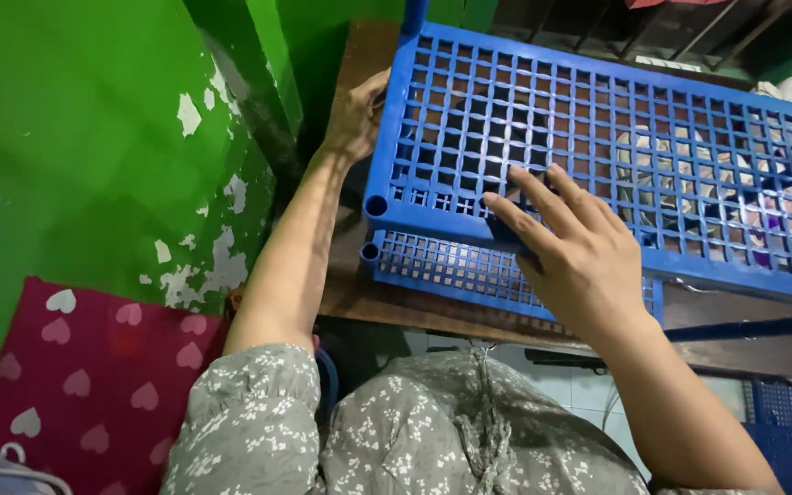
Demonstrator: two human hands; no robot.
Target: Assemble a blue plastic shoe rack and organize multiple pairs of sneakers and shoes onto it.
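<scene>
A blue plastic lattice shelf panel (598,119) lies tilted over a second blue lattice panel (442,269), both on a brown wooden tabletop (359,293). My left hand (357,115) grips the upper panel's left edge near its far corner. My right hand (572,252) rests flat on the panel's near edge, fingers spread and pointing up-left. Through the grid I see clothes and other things below, unclear. A blue post (412,16) rises from the far left corner.
A green wall (93,137) with peeling paint stands close on the left. A dark red cloth with pale hearts (93,376) lies at lower left. Another blue lattice piece (786,435) sits at lower right below the table.
</scene>
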